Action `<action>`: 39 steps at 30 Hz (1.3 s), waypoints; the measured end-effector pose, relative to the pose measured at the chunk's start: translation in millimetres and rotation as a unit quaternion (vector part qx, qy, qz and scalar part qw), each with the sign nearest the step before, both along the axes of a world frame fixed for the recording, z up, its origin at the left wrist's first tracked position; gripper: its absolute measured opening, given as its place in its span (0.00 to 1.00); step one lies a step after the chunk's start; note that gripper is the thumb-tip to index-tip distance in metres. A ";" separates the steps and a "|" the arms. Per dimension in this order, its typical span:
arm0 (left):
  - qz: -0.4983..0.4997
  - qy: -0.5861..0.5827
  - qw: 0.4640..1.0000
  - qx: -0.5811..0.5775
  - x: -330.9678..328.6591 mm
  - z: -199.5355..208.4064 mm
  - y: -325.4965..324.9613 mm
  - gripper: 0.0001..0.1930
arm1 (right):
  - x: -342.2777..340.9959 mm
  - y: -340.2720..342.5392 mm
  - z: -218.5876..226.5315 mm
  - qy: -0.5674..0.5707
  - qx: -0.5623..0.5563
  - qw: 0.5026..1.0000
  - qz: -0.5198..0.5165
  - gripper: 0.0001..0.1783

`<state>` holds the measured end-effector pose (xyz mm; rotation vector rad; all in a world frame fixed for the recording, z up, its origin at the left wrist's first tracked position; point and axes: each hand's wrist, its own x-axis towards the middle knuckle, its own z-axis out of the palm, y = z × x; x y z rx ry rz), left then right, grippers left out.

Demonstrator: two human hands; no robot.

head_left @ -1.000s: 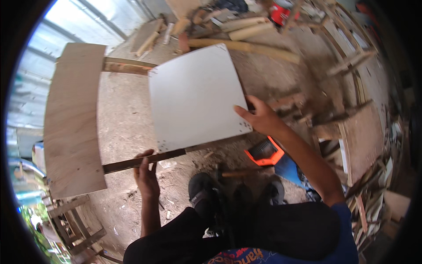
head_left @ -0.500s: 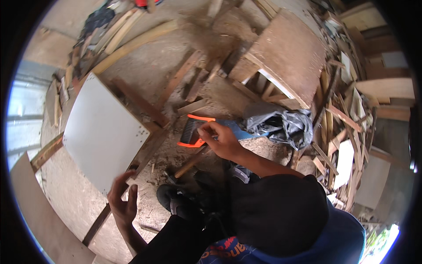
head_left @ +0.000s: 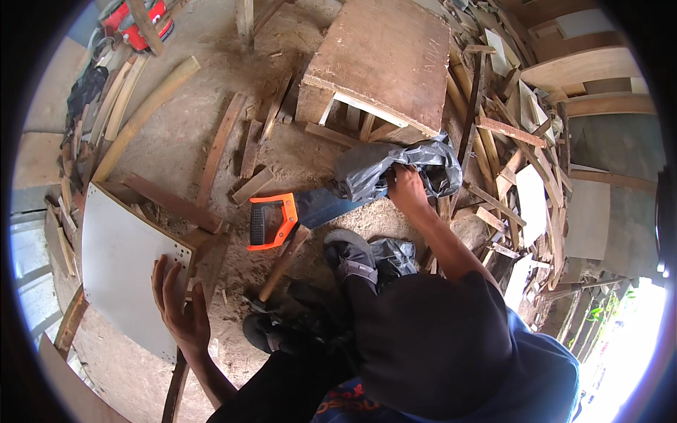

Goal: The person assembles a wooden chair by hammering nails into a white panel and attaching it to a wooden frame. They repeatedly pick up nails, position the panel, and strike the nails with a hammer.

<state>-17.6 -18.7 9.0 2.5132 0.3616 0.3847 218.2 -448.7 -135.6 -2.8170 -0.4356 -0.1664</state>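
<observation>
My left hand [head_left: 182,310] is open, its fingers spread over the edge of a white board [head_left: 127,261] on the left; whether they touch it I cannot tell. A wooden strip runs beneath the board. My right hand [head_left: 407,189] reaches into the mouth of a crumpled dark grey plastic bag [head_left: 363,166], its fingers drawn together and their tips hidden. Beside the bag lies a handsaw [head_left: 282,215] with an orange and black handle, its blade passing under the plastic. Just below the saw, a hammer [head_left: 282,264] with a wooden handle rests on the floor.
Behind the bag stands a brown plywood box [head_left: 381,60]. Loose wood strips [head_left: 222,144] lie across the dusty floor. Scrap wood is heaped at the right [head_left: 508,130]. Red containers [head_left: 144,28] stand at the far left. My shoe [head_left: 349,254] is close to the saw.
My right hand has moved from above the saw handle rightward into the bag's opening. My left hand has moved up onto the board's edge, fingers straighter. The view has shifted too.
</observation>
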 end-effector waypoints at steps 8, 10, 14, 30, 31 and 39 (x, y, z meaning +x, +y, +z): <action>0.002 0.000 1.000 -0.011 -10.3 1.9 2.2 0.20 | 4.2 11.0 -11.3 0.104 0.124 0.984 -0.078 0.16; 0.012 0.009 1.000 -0.009 -10.1 2.8 1.7 0.20 | 6.7 7.5 -13.8 0.115 0.129 0.983 -0.069 0.16; 0.021 0.014 1.000 -0.013 -9.6 4.9 -0.3 0.19 | 7.4 4.4 -15.2 0.132 0.086 0.986 -0.055 0.16; 0.016 0.012 1.000 -0.011 -14.1 2.4 0.1 0.19 | 0.2 -29.5 21.3 0.163 0.145 0.970 -0.105 0.09; 0.026 0.012 0.999 -0.016 -13.7 1.5 -0.7 0.19 | -1.3 -36.4 19.5 0.198 0.115 0.964 -0.135 0.09; 0.016 0.004 1.000 -0.010 -14.7 1.5 -0.6 0.18 | -26.7 33.3 119.4 0.567 0.381 0.731 -0.007 0.09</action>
